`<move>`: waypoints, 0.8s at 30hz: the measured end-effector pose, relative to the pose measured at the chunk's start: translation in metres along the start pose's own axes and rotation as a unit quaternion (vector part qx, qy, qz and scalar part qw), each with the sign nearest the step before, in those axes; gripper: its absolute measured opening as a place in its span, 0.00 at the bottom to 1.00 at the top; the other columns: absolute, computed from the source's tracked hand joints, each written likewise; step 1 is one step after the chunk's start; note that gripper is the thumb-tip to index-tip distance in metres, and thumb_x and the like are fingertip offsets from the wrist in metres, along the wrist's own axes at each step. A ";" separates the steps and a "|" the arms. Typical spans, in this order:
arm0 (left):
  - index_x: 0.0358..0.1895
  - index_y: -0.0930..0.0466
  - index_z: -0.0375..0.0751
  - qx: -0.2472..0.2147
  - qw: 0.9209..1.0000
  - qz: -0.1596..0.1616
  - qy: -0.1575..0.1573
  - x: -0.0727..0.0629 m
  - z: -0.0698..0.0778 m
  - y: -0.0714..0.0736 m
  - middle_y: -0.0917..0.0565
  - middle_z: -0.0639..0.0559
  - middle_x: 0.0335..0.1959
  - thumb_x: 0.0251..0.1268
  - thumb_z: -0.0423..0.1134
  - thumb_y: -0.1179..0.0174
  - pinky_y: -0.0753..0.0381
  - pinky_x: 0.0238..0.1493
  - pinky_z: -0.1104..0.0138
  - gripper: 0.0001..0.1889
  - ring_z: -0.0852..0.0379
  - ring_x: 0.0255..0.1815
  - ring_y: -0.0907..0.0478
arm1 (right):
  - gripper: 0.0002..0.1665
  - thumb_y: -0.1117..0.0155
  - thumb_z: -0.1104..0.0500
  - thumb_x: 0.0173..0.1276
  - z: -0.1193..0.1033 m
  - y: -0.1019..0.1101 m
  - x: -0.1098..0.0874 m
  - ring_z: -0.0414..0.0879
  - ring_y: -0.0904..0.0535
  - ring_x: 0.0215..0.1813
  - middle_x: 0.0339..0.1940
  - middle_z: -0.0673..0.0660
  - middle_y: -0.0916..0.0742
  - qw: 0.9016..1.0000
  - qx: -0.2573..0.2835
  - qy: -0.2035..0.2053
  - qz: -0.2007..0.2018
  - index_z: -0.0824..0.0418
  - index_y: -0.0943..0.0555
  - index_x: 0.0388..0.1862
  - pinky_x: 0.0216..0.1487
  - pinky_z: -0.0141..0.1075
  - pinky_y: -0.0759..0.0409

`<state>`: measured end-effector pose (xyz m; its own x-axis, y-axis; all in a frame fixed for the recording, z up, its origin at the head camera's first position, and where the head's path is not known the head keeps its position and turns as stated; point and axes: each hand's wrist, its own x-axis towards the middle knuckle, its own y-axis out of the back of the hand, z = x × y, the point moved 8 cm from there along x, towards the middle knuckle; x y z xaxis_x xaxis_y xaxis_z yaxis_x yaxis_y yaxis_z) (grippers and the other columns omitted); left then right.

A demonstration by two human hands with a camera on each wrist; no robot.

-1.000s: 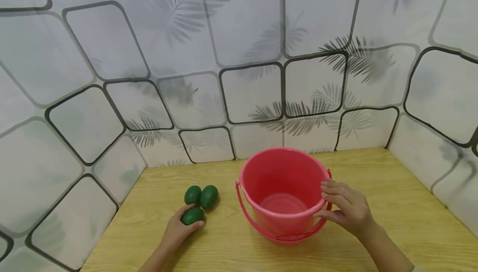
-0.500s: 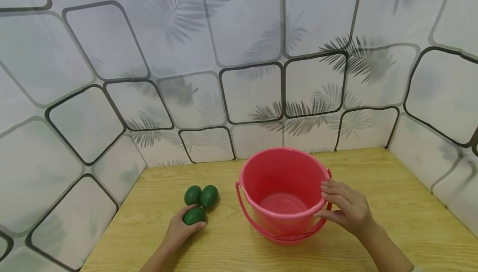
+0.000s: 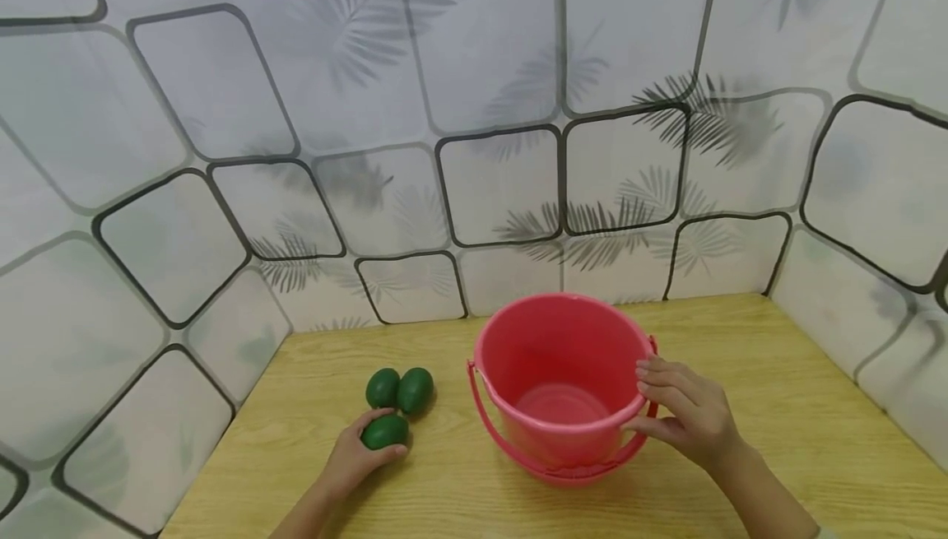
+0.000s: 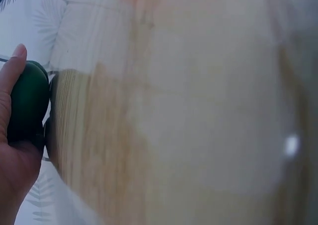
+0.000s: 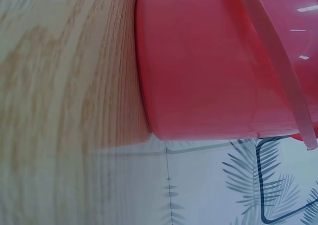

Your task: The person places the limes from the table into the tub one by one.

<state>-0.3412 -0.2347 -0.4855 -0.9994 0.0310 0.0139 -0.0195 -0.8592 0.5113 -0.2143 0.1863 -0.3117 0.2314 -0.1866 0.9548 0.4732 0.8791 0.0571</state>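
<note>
My left hand [image 3: 354, 450] grips a dark green, smooth egg-shaped object [image 3: 385, 432] low at the table's left side, thumb on the near side and fingers on the far side. Just beyond it two more such objects, a left one [image 3: 382, 388] and a right one [image 3: 416, 390], lie side by side. In the left wrist view the held green object [image 4: 29, 98] shows beside the thumb. My right hand [image 3: 685, 415] holds the right rim of a pink bucket [image 3: 563, 358], fingers over the rim and thumb outside. The bucket stands upright with nothing inside.
The bucket's handle [image 3: 511, 453] hangs down along its front. A wood-grain table [image 3: 459, 506] carries everything. Patterned walls [image 3: 496, 185] close off the back and both sides.
My left hand and the green object in it have shifted very slightly to the right and nearer. The right hand, bucket and other two green objects stay put.
</note>
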 end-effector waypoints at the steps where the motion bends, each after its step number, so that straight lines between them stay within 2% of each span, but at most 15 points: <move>1: 0.58 0.25 0.45 0.001 1.000 -0.001 -0.003 0.001 0.000 0.000 0.23 0.41 0.53 0.45 0.42 0.25 0.24 0.40 0.62 0.32 0.51 0.46 0.24 | 0.28 0.33 0.44 0.55 0.000 0.000 0.000 0.52 0.16 0.32 0.20 0.66 0.16 1.000 -0.001 0.000 0.001 0.71 0.19 0.20 0.54 0.32 0.24; 18: 0.56 0.24 0.47 -0.009 1.000 -0.014 -0.015 0.000 0.012 -0.001 0.24 0.41 0.51 0.44 0.41 0.25 0.26 0.40 0.62 0.31 0.51 0.45 0.25 | 0.28 0.33 0.44 0.55 -0.001 0.001 0.000 0.51 0.16 0.34 0.20 0.66 0.16 1.000 0.000 0.003 0.007 0.71 0.19 0.19 0.54 0.32 0.24; 24: 0.57 0.24 0.46 0.010 0.998 -0.040 -0.038 0.000 0.016 -0.004 0.24 0.40 0.53 0.45 0.41 0.25 0.25 0.41 0.61 0.31 0.49 0.47 0.25 | 0.28 0.32 0.44 0.55 0.000 0.001 0.001 0.51 0.15 0.35 0.20 0.66 0.16 1.000 0.004 0.007 0.008 0.71 0.19 0.19 0.54 0.32 0.24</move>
<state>-0.3406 -0.2228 -0.4737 -0.9898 0.1373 0.0371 -0.0970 -0.8426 0.5297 -0.2137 0.1866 -0.3108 0.2512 -0.1779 0.9514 0.4628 0.8854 0.0433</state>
